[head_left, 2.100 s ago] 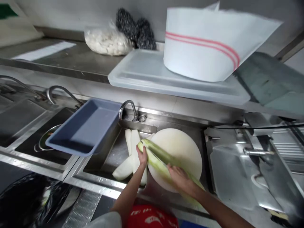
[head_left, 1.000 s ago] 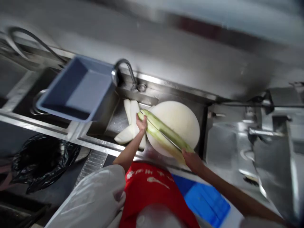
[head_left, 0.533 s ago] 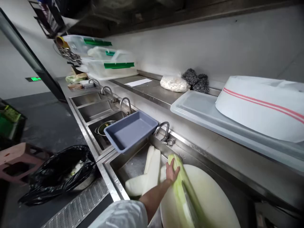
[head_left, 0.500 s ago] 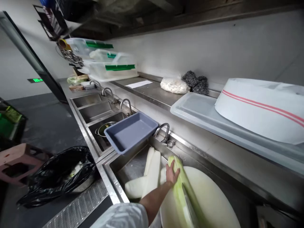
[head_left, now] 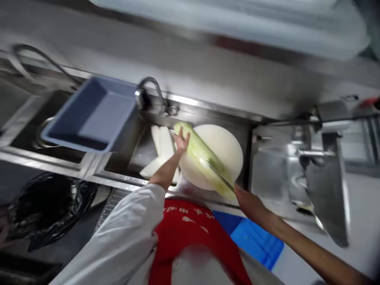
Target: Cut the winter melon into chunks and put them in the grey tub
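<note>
A long pale green melon (head_left: 197,148) lies across a round white cutting board (head_left: 227,144) over the sink. My left hand (head_left: 181,140) grips its upper left end, thumb and fingers spread around it. My right hand (head_left: 245,198) is closed on the handle of a knife (head_left: 220,175), whose blade rests along the melon's lower part. Several peeled white pieces (head_left: 166,144) lie in the sink, left of the board. The image is somewhat blurred.
A grey-blue tub (head_left: 97,114) bridges the sinks at left, beside a curved faucet (head_left: 151,85). A bin with a black bag (head_left: 53,209) stands at lower left. A metal machine (head_left: 314,162) is at right, with a blue item (head_left: 255,241) below.
The view has swung down and to the right. My right hand, the red apron and the metal machine now show. My left hand still holds the melon's upper end.
</note>
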Demonstrator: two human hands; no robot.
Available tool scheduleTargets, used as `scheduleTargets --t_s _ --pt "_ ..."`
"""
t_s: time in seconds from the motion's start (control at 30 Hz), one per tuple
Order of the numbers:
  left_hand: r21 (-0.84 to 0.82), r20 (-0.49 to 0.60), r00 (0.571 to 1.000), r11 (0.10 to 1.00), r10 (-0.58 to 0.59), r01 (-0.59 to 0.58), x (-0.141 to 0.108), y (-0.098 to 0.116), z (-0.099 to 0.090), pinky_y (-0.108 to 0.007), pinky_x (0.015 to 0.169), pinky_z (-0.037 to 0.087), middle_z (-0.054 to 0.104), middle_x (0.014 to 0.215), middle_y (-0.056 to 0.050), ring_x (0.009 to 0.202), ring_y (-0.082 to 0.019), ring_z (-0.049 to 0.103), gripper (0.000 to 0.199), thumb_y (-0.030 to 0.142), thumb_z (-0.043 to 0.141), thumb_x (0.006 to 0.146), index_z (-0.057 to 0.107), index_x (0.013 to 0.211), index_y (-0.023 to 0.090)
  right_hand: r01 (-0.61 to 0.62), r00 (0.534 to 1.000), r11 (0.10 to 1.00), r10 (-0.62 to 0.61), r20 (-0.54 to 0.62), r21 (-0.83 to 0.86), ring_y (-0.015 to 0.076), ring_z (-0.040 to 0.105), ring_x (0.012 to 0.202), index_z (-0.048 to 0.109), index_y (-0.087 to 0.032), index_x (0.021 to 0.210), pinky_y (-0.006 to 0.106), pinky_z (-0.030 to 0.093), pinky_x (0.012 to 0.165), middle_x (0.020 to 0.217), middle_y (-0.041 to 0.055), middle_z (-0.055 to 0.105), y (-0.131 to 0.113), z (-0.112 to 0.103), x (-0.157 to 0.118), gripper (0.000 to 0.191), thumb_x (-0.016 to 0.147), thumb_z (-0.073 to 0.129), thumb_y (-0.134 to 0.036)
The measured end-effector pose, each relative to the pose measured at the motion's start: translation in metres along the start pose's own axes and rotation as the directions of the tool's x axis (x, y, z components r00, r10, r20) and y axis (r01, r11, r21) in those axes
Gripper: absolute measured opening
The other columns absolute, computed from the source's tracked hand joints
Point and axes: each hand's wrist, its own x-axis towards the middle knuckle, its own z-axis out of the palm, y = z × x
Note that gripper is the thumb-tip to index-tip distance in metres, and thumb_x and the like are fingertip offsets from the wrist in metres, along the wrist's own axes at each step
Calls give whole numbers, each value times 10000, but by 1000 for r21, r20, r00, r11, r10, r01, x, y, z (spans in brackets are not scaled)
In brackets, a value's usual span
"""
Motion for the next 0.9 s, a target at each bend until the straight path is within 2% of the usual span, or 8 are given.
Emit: scheduleTargets --t_s 0.1,0.27,0.37,0.53,0.67,0.77,0.83,0.9 --pt "34 87 995 999 -41 39 11 -19 16 -340 1271 208 390 1535 -166 1524 -261 319 725 432 647 988 373 1567 92 -61 990 998 61 128 -6 322 742 1009 366 6 1508 347 560 769 1061 235 735 -6 -3 -12 675 845 433 116" --pt "56 95 993 997 -67 61 8 -20 9 -324 1267 214 353 1544 -140 1525 -234 298 739 473 631 994 346 1583 130 -62 993 997 66 102 -38 305 761 969 426 2 1425 317 572 757 970 213 743 -17 -22 1 550 884 438 98" --pt "53 96 994 997 -57 52 8 -22 11 -306 1262 194 349 1539 -126 1505 -220 291 748 468 632 1002 326 1583 110 -81 993 994 87 77 -78 302 767 948 443 -15 1399 316 579 747 924 205 743 -17 -8 7 499 906 453 61" --pt "67 122 991 997 -50 42 13 -23 12 -317 1263 174 360 1536 -118 1485 -216 273 749 462 606 1023 287 1584 80 -114 987 988 124 99 -101 282 763 957 338 -35 1510 317 573 769 943 190 751 -10 33 18 609 916 460 21" --pt "204 93 993 978 -70 49 9 -4 9 -474 1278 154 332 1593 -165 1520 -306 238 747 456 618 1003 311 1592 116 -127 987 989 133 88 -76 295 759 966 331 -46 1535 344 576 767 960 188 752 -10 40 17 634 912 418 35" --pt "340 227 971 928 74 -150 -3 12 13 -656 1249 69 297 1656 -150 1568 -403 97 646 464 675 936 504 1501 203 -112 991 993 115 69 -49 299 757 962 352 -35 1508 344 570 759 953 193 745 -15 18 12 611 906 410 49" --pt "339 403 895 877 192 -341 -13 17 18 -699 1229 -40 338 1657 -102 1583 -400 27 490 444 659 932 640 1375 234 -86 994 996 87 63 -20 300 753 964 406 -35 1444 335 560 753 959 194 739 -17 -2 8 556 896 419 58" --pt "319 484 840 844 246 -431 -19 17 21 -697 1211 -128 380 1644 -63 1590 -377 13 379 398 599 961 705 1291 246 -69 995 998 68 70 12 300 749 968 461 -57 1364 326 548 745 978 182 736 -17 -19 1 493 887 428 61"
